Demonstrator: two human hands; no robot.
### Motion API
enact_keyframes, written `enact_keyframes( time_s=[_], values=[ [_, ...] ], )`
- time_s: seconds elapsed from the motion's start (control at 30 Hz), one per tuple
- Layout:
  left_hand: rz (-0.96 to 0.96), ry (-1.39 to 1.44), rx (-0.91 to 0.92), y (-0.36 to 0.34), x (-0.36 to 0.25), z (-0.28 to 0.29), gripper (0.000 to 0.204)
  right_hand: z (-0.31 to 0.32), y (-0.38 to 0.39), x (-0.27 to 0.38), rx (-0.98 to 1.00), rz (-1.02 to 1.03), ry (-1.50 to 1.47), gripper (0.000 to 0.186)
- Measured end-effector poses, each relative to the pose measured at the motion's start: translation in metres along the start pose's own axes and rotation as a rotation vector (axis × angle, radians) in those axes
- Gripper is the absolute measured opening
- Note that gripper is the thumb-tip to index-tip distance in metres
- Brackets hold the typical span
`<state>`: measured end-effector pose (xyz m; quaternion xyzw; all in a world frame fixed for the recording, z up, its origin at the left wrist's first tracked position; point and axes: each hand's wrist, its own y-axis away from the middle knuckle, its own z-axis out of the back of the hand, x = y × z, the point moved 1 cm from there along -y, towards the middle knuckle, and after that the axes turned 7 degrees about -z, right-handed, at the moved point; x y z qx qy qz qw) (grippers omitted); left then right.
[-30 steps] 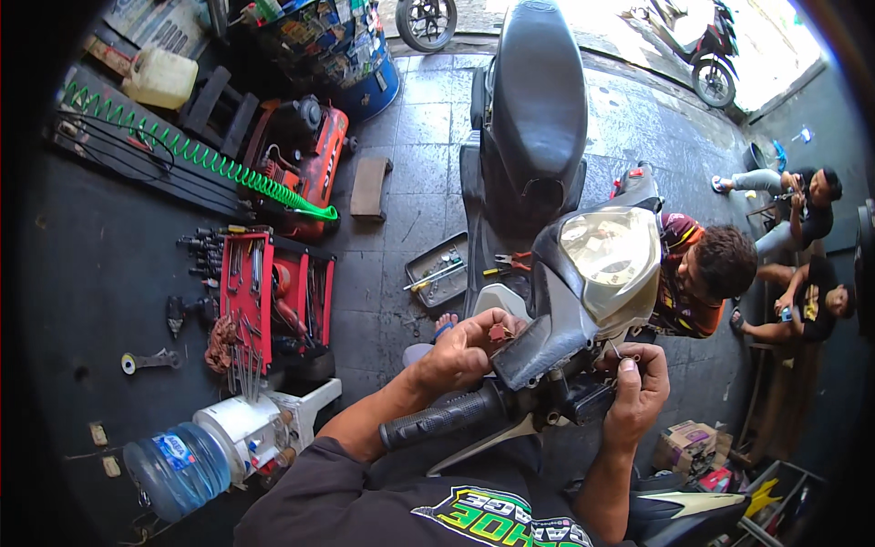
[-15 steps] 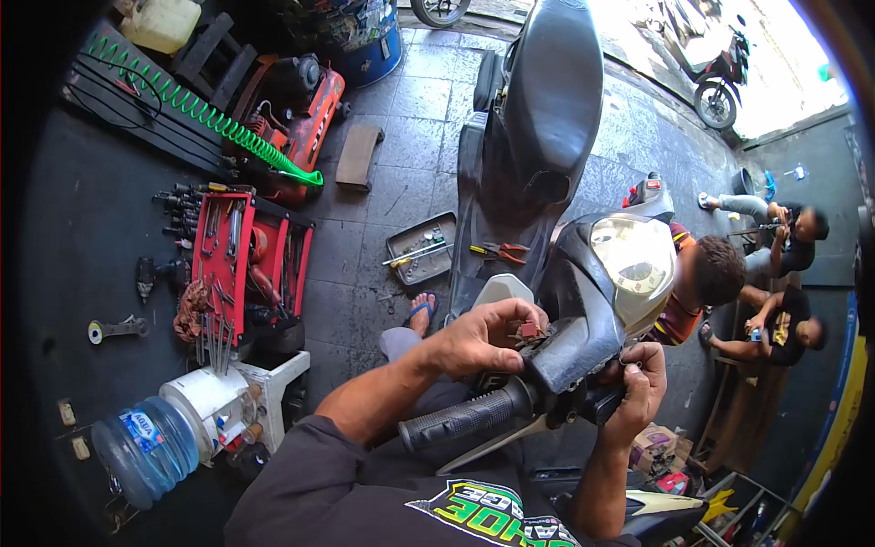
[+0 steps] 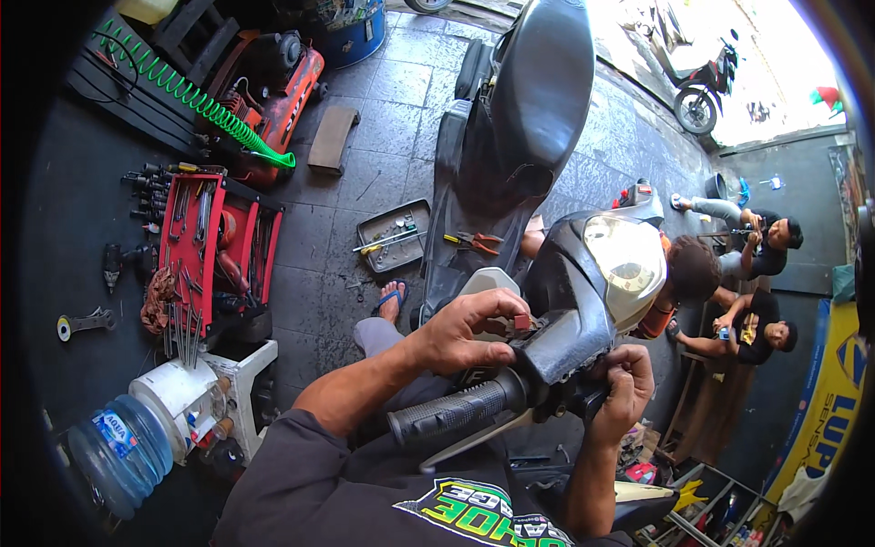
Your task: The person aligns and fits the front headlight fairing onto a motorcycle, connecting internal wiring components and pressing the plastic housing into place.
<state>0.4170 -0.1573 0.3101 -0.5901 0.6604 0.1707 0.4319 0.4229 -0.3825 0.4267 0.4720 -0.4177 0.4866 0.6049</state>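
Note:
My left hand (image 3: 465, 335) is closed at the handlebar cover's near side, its thumb and fingers around a small red block-shaped piece (image 3: 521, 323). Just below it is the ribbed black rubber grip (image 3: 456, 412), with a lever (image 3: 483, 438) beside it. On the other side of the dark handlebar cover (image 3: 570, 342), my right hand (image 3: 623, 390) has its thumb and fingertips pinched together close under the cover's edge. Whatever lies between those fingertips is too small or hidden to name. The scooter's round instrument panel (image 3: 627, 260) sits beyond both hands.
Pliers (image 3: 478, 242) lie on the scooter's footboard, beside a metal tray (image 3: 394, 235) of small parts. A red tool cart (image 3: 196, 246), an air compressor (image 3: 287, 100) and a water bottle (image 3: 118, 456) stand left. One person (image 3: 693, 269) crouches behind the scooter; two others sit right.
The whole view has shifted, so surroundings sit further left. My right hand has moved in closer against the handlebar cover, its fingers more folded. My left hand stays around the red piece.

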Motion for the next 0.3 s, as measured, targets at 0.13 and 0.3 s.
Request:
enact_keyframes(
  time_s=[0.13, 0.3],
  values=[
    [0.008, 0.072, 0.039, -0.004, 0.007, 0.005, 0.053, 0.004, -0.002, -0.002, 0.082, 0.048, 0.047, 0.014],
    [0.005, 0.173, 0.089, -0.006, 0.015, 0.008, 0.052, 0.010, -0.002, -0.005, 0.099, 0.020, 0.047, 0.016]
  ],
)
